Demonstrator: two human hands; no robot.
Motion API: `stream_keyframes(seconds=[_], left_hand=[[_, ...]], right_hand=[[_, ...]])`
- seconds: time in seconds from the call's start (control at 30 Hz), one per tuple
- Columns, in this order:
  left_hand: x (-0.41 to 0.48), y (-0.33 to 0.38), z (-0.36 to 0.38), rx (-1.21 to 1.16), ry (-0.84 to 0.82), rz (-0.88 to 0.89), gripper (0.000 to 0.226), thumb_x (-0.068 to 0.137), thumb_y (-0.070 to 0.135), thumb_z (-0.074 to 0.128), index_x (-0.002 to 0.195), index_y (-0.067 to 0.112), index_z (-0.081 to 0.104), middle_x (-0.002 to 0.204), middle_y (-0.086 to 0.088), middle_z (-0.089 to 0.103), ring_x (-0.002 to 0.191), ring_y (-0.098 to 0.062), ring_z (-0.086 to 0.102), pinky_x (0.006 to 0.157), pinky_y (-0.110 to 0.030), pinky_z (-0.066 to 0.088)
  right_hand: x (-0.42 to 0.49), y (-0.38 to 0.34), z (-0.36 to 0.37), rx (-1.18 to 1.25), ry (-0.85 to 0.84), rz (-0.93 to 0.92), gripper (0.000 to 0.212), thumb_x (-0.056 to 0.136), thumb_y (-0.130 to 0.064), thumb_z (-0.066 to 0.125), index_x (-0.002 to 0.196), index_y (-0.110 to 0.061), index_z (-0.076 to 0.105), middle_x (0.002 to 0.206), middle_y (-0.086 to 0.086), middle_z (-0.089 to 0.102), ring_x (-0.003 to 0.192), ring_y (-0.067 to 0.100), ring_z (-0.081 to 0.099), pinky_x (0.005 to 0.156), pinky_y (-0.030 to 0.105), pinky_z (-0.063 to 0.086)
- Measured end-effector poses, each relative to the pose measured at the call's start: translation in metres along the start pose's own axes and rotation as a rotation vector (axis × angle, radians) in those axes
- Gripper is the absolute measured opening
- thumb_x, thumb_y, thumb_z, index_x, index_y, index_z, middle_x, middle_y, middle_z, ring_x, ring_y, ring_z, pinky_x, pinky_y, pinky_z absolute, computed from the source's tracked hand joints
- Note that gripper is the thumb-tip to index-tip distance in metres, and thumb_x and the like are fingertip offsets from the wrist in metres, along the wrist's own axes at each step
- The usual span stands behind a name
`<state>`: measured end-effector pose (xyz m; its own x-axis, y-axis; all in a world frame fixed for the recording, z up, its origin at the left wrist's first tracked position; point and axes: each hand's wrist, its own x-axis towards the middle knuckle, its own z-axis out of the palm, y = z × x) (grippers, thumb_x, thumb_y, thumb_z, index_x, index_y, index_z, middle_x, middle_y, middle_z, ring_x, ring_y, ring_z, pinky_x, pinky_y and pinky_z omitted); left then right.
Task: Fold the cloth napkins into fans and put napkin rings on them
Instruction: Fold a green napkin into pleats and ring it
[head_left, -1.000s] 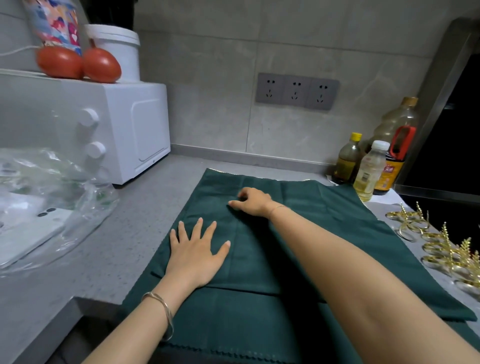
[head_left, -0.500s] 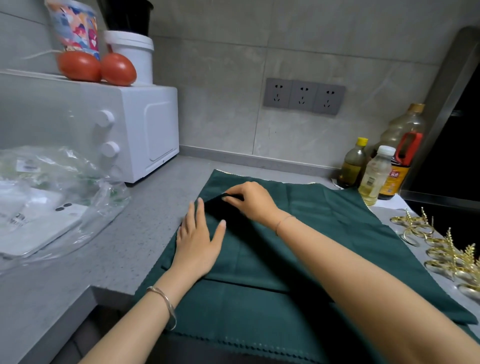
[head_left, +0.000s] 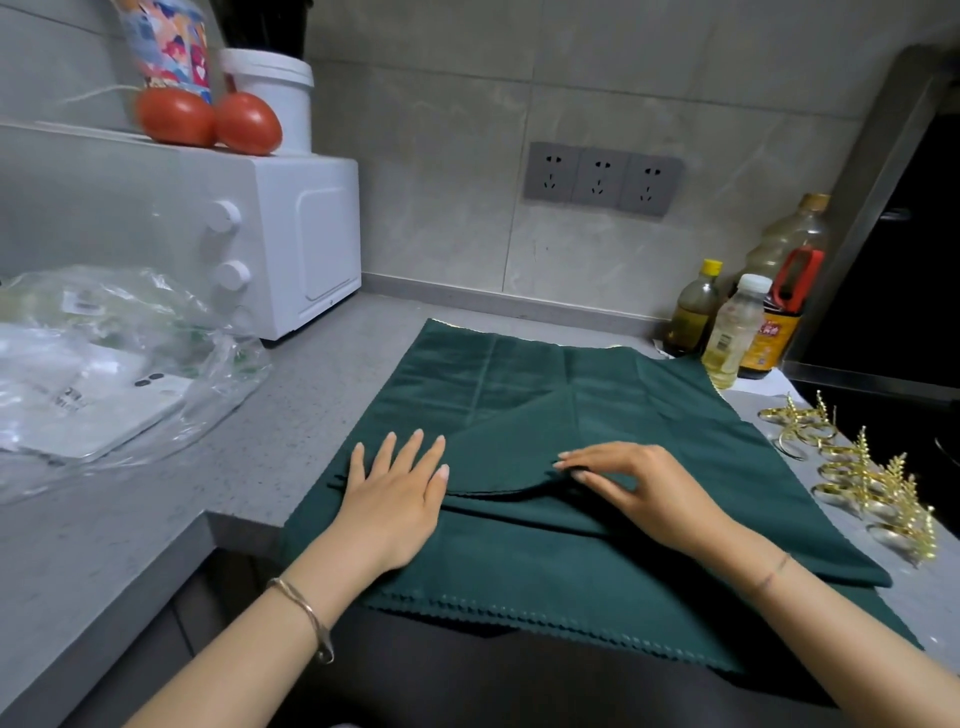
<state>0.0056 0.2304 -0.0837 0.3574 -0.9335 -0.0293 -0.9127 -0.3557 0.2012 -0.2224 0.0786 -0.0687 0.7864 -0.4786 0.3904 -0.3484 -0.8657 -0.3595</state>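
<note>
- The green napkin (head_left: 597, 384) lies spread in the middle of the grey worktop (head_left: 322, 395). Its near edge hangs a little over the front.
- The left hand (head_left: 395, 493) is wide and flat. It presses down on the cloth at about 7 o'clock from the middle of the napkin.
- The right hand (head_left: 649, 493) is at about 5 o'clock. Its fingertips seem to pinch the edge of a fold (the thumb is tucked under, so I can't be fully sure).
- What changed: a second ago the right hand was stretched out to the far side of the cloth, at about 11 o'clock. Half a second ago it picked up a bit of cloth there. Now it has come back near the body and brought that cloth with it.
- So there is a fresh fold lying across the napkin, between the two hands.
- I think this is one of the first folds of the fan. Many more back-and-forth folds are still to do.
- The gold napkin rings (head_left: 862, 473) wait in a bunch at 3 o'clock, just beside the cloth. No ring is on the napkin yet.
</note>
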Motion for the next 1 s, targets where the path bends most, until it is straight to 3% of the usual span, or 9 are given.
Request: stream_keyframes(seconds=[0.47,0.73,0.9,1.0], left_hand=[[-0.001,0.006,0.0,0.038,-0.112,0.016,0.053,0.103,0.038,0.006,0.151,0.026,-0.012,0.158,0.006,-0.018,0.146,-0.019,-0.016,0.118,-0.044,-0.009],[0.03,0.03,-0.011,-0.035,-0.179,-0.004,0.053,0.103,0.038,0.008,0.152,0.026,-0.007,0.159,0.006,-0.013,0.147,-0.021,-0.01,0.118,-0.046,-0.006],[0.056,0.04,-0.007,-0.132,-0.101,0.09,0.051,0.104,0.034,0.01,0.153,0.022,0.004,0.161,0.005,0.001,0.148,-0.017,-0.002,0.119,-0.043,-0.002],[0.059,0.038,0.003,-0.129,-0.037,0.094,0.051,0.104,0.034,0.011,0.153,0.022,0.006,0.161,0.005,0.004,0.148,-0.016,-0.001,0.119,-0.043,-0.003]], right_hand=[[-0.032,0.0,0.0,-0.119,-0.12,0.01,0.025,0.095,-0.037,0.051,0.116,-0.041,0.064,0.125,-0.024,0.059,0.118,-0.008,0.049,0.095,0.023,0.046],[-0.039,-0.006,0.003,-0.122,-0.088,0.047,0.048,0.092,-0.06,0.028,0.117,-0.042,0.064,0.126,-0.027,0.056,0.121,-0.011,0.044,0.093,0.004,0.035],[-0.035,-0.005,0.004,-0.148,-0.045,0.05,0.051,0.091,-0.059,0.029,0.107,-0.036,0.071,0.116,-0.024,0.064,0.112,-0.007,0.053,0.089,0.005,0.037],[-0.025,-0.007,0.006,-0.201,0.001,0.056,0.05,0.093,-0.055,0.035,0.085,-0.027,0.076,0.091,-0.017,0.072,0.088,0.001,0.062,0.076,0.02,0.048]])
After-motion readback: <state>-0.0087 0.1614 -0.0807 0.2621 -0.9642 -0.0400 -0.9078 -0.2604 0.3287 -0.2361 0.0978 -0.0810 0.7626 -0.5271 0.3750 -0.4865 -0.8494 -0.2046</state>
